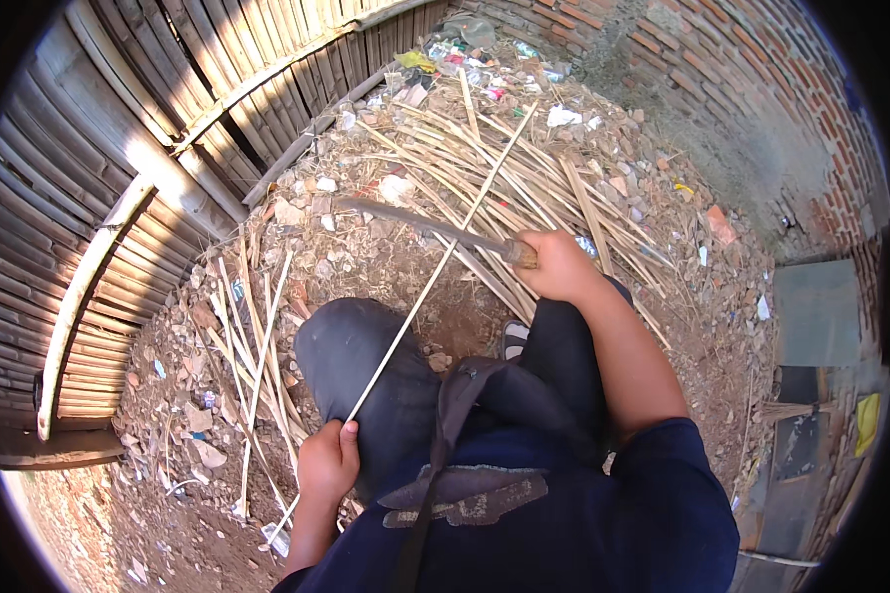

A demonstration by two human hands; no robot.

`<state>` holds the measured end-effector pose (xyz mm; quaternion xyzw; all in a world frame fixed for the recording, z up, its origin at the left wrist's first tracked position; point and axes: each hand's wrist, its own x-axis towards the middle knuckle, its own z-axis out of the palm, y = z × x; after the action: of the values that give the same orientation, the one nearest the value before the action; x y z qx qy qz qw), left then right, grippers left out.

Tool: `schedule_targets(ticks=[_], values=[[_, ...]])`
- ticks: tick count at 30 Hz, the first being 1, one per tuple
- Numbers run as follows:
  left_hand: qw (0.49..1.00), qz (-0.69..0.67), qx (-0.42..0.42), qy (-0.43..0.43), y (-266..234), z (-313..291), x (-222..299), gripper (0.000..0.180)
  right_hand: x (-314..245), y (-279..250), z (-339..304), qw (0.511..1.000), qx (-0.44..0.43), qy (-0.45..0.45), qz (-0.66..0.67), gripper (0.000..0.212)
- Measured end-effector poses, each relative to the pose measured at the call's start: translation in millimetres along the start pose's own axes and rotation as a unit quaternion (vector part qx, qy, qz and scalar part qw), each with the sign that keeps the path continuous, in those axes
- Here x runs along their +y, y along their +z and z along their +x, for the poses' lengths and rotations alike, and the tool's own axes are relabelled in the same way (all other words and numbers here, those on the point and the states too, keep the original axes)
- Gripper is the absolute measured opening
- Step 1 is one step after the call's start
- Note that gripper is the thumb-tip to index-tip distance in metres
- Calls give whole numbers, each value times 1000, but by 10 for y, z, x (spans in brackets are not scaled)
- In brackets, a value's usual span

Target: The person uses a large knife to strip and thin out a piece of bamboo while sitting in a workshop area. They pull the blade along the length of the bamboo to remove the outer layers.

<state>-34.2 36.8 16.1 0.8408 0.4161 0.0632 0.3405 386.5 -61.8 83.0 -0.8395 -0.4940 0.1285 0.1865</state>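
My left hand [328,463] is closed round the lower part of a long thin bamboo strip [398,339], which slants up and away to the right across my left knee. My right hand [562,265] grips the wooden handle of a machete [420,219]. Its long blade points left and crosses the strip in front of my knees; whether blade and strip touch I cannot tell. Beyond the blade lies a loose pile of split bamboo strips [504,178]. A smaller bunch of bamboo strips [257,346] lies on the ground left of my left knee.
A bamboo slat wall [99,148] runs along the left, and a brick wall [752,109] closes the far right. Stones and scraps of litter [465,64] cover the ground. A grey panel [817,311] stands at the right edge.
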Motion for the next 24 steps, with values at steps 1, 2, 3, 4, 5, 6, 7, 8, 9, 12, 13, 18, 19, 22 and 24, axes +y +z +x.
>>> schedule_targets(ticks=[1,2,3,4,5,6,7,8,9,12,13,18,19,22,24], values=[[1000,-2,-1,-10,-8,-8,-2,45,100,-16,47,997,32,39,54,29],[1000,-4,2,-24,-14,-12,-16,46,73,-33,30,997,41,39,55,29],[999,-20,-8,-27,-43,-16,-32,47,10,-37,-8,998,39,40,31,30],[1000,-17,-4,-20,-60,-2,-34,47,-52,-26,-45,999,36,40,5,30],[1000,-13,-8,-17,-66,-2,-37,47,-90,34,-125,999,39,-30,2,26],[1000,-8,-9,-18,-64,-3,-46,48,-174,79,-169,997,-7,-69,-23,23],[1000,-8,-12,-12,-69,3,-68,48,-279,89,-176,990,-31,-116,-71,22],[1000,-6,-11,-13,-63,-7,-88,48,-385,98,-173,978,-58,-163,-118,21],[1000,-8,-12,-11,-62,-2,-100,48,-456,82,-145,978,-55,-163,-115,21],[1000,-10,2,-4,-14,-29,-126,48,-465,-15,44,972,-87,-169,-137,21],[1000,-14,12,-1,13,-42,-122,49,-319,9,148,980,-69,-157,-103,22],[999,-4,36,-10,19,-57,-93,49,-239,-99,564,985,-48,-88,-139,27],[999,-5,27,-17,19,-56,-101,49,-298,-167,610,979,-84,-82,-164,28],[1000,5,19,-24,-46,-22,-93,51,-351,-226,673,971,-142,-121,-149,28],[999,-12,-12,-38,-108,-30,-53,52,-217,-82,659,976,-134,-129,-112,27]])
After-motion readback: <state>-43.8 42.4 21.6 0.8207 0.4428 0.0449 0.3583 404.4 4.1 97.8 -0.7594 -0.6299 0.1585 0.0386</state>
